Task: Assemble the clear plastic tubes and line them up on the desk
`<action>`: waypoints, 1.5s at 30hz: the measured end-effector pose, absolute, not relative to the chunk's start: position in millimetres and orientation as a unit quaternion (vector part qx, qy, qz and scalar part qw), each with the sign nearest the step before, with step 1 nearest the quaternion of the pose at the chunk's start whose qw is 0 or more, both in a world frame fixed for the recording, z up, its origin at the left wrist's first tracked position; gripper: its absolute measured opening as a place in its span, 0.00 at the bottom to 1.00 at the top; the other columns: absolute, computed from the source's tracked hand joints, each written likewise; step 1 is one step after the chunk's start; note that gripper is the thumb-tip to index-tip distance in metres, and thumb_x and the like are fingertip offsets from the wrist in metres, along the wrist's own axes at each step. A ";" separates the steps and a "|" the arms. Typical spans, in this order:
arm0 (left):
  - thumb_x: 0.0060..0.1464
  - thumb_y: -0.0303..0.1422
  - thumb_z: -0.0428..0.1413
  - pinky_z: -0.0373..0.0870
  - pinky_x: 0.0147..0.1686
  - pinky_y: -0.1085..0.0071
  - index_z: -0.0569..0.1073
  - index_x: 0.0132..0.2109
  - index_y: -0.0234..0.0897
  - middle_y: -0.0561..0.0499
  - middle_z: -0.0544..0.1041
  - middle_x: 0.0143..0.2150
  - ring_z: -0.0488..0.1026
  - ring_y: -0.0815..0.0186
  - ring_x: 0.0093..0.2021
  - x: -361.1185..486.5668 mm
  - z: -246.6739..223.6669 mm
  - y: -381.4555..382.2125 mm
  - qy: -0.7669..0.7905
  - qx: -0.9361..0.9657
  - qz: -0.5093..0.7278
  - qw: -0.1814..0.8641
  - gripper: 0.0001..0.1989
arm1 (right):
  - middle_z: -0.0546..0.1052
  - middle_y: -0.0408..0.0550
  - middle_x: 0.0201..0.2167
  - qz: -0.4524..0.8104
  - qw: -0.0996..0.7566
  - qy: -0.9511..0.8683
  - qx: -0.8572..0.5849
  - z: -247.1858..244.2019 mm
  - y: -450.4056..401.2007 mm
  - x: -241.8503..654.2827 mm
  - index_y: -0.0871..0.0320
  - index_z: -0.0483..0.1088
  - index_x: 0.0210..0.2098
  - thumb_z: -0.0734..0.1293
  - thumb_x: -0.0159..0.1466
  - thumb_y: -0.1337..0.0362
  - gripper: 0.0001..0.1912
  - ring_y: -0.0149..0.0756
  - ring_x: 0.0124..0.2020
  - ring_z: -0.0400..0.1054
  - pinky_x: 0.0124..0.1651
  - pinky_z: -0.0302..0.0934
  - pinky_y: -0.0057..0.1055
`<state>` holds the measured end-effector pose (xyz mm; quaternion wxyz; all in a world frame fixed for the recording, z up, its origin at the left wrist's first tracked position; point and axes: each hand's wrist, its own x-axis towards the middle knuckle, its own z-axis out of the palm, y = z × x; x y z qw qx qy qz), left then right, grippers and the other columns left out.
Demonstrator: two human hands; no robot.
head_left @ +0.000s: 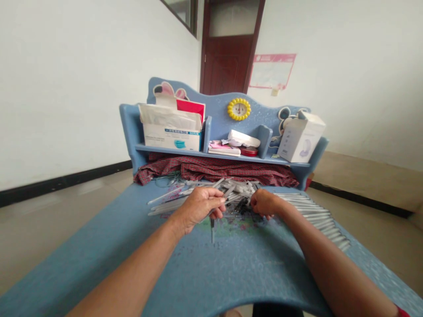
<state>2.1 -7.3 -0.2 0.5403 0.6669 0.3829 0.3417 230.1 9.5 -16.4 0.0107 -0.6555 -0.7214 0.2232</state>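
Gripped in the curled fingers of the left hand (206, 204), a slender pen part (212, 231) points downward above the blue desk (211, 273). The right hand (264, 203), fingers bent, reaches to the small black parts (243, 206); whether it grips one cannot be told. Clear tubes (313, 213) lie in a row to its right.

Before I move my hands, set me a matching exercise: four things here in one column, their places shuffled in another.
1. Yellow-rimmed dial
2. Red checked cloth
3. Row of slim pale pieces
4. Slim pen-like piece

A. Beneath the shelf
B. Held in the left hand, one end pointing down
C. On the blue backboard
D. Side by side at the right of the desk

Pairs: 1-C, 2-A, 3-D, 4-B
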 end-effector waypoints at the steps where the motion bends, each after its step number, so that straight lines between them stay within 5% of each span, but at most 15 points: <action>1: 0.45 0.34 0.55 0.64 0.22 0.74 0.71 0.34 0.30 0.50 0.74 0.25 0.70 0.70 0.21 2.0 -0.4 -7.5 0.382 0.670 0.340 0.538 0.10 | 0.65 0.42 0.06 0.225 0.011 -0.722 -0.654 -16.3 9.3 229.5 0.60 0.66 0.14 0.59 0.45 0.75 0.08 0.32 0.10 0.62 0.16 0.56 0.24; 7: 0.45 0.35 0.55 0.63 0.22 0.75 0.71 0.35 0.31 0.49 0.75 0.26 0.71 0.69 0.21 1.9 -2.1 -7.2 0.387 0.683 0.328 0.526 0.11 | 0.64 0.39 0.06 0.217 0.058 -0.734 -0.640 -12.6 9.0 231.7 0.60 0.67 0.18 0.60 0.43 0.77 0.08 0.30 0.10 0.62 0.14 0.53 0.21; 13: 0.45 0.34 0.55 0.63 0.22 0.74 0.70 0.38 0.30 0.49 0.75 0.25 0.71 0.69 0.21 3.4 -3.4 -8.4 0.391 0.686 0.318 0.525 0.13 | 0.73 0.41 0.17 0.450 0.362 -0.668 -0.469 -5.2 3.8 229.2 0.62 0.67 0.32 0.65 0.49 0.69 0.10 0.28 0.12 0.65 0.13 0.56 0.20; 19: 0.45 0.34 0.55 0.63 0.21 0.74 0.70 0.38 0.30 0.49 0.75 0.25 0.71 0.69 0.20 4.1 -2.8 -9.8 0.388 0.691 0.313 0.523 0.13 | 0.76 0.46 0.23 0.550 0.477 -0.600 -0.332 -1.9 -4.8 211.7 0.61 0.66 0.31 0.71 0.48 0.61 0.15 0.33 0.18 0.70 0.17 0.62 0.23; 45: 0.46 0.32 0.53 0.63 0.20 0.75 0.70 0.36 0.31 0.51 0.74 0.23 0.68 0.71 0.18 4.7 -4.0 -10.5 0.379 0.707 0.299 0.517 0.10 | 0.77 0.46 0.24 0.530 0.454 -0.635 -0.331 -6.2 -6.2 206.8 0.62 0.66 0.31 0.70 0.51 0.63 0.12 0.33 0.17 0.70 0.16 0.61 0.23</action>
